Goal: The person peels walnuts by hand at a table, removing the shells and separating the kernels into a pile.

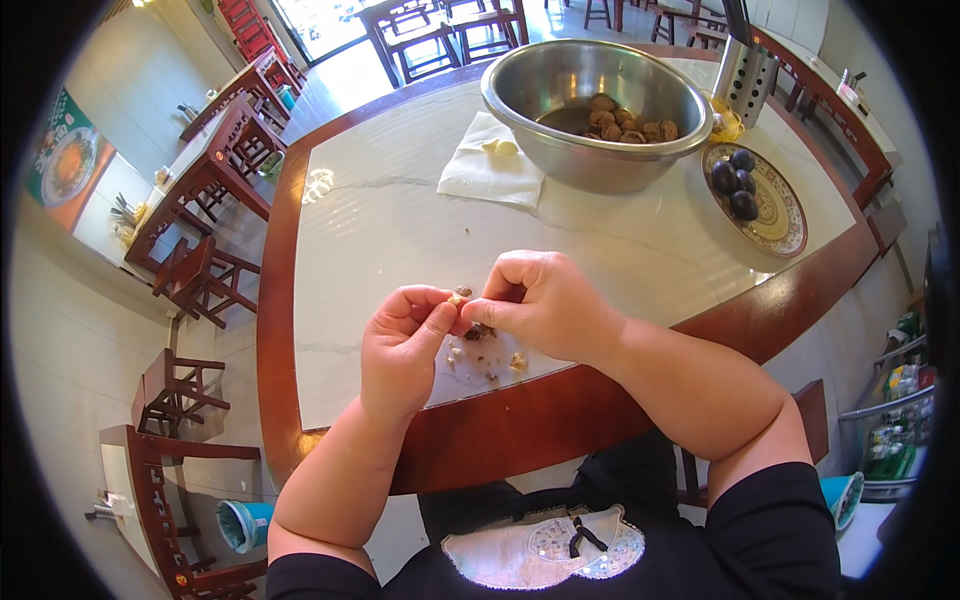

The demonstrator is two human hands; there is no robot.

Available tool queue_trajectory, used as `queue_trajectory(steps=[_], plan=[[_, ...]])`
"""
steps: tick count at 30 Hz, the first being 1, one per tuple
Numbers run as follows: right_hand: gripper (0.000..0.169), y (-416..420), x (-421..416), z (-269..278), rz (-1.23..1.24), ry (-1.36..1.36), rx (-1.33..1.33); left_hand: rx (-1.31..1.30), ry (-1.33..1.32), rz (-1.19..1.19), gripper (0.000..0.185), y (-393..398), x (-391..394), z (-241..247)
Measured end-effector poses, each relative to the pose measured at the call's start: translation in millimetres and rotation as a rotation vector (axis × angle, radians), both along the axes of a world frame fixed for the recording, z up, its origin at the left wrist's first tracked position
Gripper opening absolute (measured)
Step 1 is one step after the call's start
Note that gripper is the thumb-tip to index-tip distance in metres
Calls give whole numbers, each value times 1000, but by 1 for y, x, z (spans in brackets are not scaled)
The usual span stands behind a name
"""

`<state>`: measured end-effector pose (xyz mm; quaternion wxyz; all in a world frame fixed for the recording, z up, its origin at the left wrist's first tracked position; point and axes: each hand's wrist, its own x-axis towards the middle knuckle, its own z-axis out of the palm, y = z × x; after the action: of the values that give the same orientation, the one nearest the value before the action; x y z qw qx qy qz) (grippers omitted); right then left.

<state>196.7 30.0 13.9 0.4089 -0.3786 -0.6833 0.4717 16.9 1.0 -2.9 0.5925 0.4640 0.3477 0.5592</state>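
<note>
My left hand (405, 349) pinches a small pale piece of walnut kernel (454, 299) between thumb and fingertips. The thumb and fingers of my right hand (551, 304) meet at the same spot, touching or almost touching the piece; whether they grip it too is hidden. Beneath and just beyond the hands lie dark walnut shell fragments (480, 331). Pale crumbs are scattered nearer me, with a larger tan piece (518, 361) among them. Farther back, a white paper napkin (480, 169) carries pale peeled kernel pieces (500, 147).
A large steel bowl (600, 161) with several whole walnuts (611, 124) stands at the back. Right of it are a patterned plate (780, 217) with several dark plums (724, 178) and a perforated steel utensil holder (745, 79). The table's wooden edge (517, 427) runs before me.
</note>
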Motion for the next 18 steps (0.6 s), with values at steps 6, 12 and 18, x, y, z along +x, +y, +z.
queue_trajectory(steps=[6, 12, 18], plan=[[21, -1, 1, 6, 40, -29, -59, 70, 33, 26, 11, -1, -1, -2], [6, 5, -8, -14, 89, 271, -216, 141, -42, 162, 9, -4, -3, 10], [11, 4, -6, -14, 41, 109, -54, 201, -290, -95, 8, -31, -4, 39]])
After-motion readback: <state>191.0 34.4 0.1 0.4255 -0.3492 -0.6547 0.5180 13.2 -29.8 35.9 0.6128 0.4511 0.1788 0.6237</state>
